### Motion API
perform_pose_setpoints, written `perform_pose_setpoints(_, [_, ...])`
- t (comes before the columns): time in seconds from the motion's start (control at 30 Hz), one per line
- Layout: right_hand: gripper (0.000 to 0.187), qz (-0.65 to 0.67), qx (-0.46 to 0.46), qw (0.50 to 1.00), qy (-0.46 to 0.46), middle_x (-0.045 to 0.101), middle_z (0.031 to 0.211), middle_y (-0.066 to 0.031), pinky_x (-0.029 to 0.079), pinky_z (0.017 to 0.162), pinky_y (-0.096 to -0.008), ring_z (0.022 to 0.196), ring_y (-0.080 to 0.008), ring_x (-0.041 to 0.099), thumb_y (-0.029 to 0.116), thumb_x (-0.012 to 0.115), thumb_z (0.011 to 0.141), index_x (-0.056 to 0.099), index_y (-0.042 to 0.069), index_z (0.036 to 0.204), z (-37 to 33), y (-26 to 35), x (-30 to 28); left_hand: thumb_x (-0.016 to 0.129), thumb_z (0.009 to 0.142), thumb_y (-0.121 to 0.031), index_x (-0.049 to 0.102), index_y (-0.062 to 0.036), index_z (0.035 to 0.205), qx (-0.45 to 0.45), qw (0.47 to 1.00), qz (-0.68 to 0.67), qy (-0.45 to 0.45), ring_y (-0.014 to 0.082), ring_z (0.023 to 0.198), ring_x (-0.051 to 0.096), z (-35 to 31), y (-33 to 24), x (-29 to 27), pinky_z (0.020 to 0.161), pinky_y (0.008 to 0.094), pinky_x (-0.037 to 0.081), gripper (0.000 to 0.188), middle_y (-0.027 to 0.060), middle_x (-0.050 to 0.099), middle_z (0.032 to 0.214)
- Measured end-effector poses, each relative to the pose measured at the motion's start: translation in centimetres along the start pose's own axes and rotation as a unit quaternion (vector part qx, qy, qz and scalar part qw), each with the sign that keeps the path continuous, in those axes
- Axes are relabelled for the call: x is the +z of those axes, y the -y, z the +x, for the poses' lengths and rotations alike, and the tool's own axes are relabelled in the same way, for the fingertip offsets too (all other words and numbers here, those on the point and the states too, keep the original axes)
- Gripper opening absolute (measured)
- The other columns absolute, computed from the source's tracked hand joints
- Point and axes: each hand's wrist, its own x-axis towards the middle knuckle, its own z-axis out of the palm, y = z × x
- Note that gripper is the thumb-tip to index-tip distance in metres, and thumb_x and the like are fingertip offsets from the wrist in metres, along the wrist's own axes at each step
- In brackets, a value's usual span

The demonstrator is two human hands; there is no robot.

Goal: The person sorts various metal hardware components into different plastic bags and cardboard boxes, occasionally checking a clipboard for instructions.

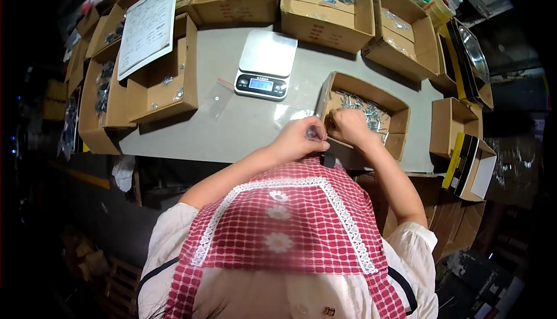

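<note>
A grey table (226, 136) carries the work area; the person stands at its near edge, both forearms reaching inward over it. An open cardboard carton (399, 124) sits at the right, its long axis running from far left to near right. A white scale (267, 61) stands beyond the hands, to the left of the carton.

The left hand (297, 140) is level with the table's near edge, forearm angled forward and right, fingers curled into a ring and closed around a translucent plastic item (314, 133). The right hand (351, 124) is just beside it, forearm angled forward and left, knuckles up, fingers bent down at the carton's left end. From where I stand, I cannot tell whether the right hand grips anything.

The plastic item is within the left hand's curl, its rounded end facing up and to the right; the hand hides its long axis. The slim metal fasteners (371, 112) lie inside the carton beside the right hand, pointing in mixed directions without a common axis.
</note>
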Motion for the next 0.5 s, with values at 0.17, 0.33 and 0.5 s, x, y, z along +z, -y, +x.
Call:
perform_pose_setpoints(0.17, [0.017,0.272,0.071,0.942,-0.184,0.064,0.07,-0.0135,0.05,0.059,-0.0399,0.063,-0.03,0.064,0.016,0.069,0.075,0.065,0.002,0.084,-0.2,1.6,-4.9,0.079,0.08,-0.01,0.063,-0.0045,0.089,0.016,1.0,-0.007,0.001,0.0118,0.086,0.061,0.0,1.0,0.1,0.081,0.0281,0.049,0.02,0.0028,0.065,0.088])
perform_pose_setpoints(0.33, [0.021,0.374,-0.078,0.917,-0.117,0.06,0.069,-0.0068,0.046,0.054,-0.0272,0.058,-0.0139,0.058,0.016,0.07,0.082,0.068,0.004,0.099,-2.1,4.8,-9.7,0.08,0.078,-0.011,0.063,-0.0045,0.09,-0.005,1.0,-0.016,-0.014,0.0129,0.087,0.062,-0.2,-0.7,0.3,0.081,0.0302,0.05,0.021,0.0039,0.065,0.087])
perform_pose_setpoints(0.5, [0.023,0.18,0.004,0.98,-0.086,0.062,0.082,-0.0113,0.05,0.062,-0.0343,0.07,-0.0229,0.063,0.008,0.069,0.081,0.063,0.003,0.103,-2.2,-0.4,-7.5,0.081,0.078,-0.014,0.064,-0.0054,0.091,0.011,1.0,0.022,0.011,0.0135,0.084,0.062,-0.2,0.4,0.1,0.08,0.0301,0.049,0.023,0.0035,0.066,0.085])
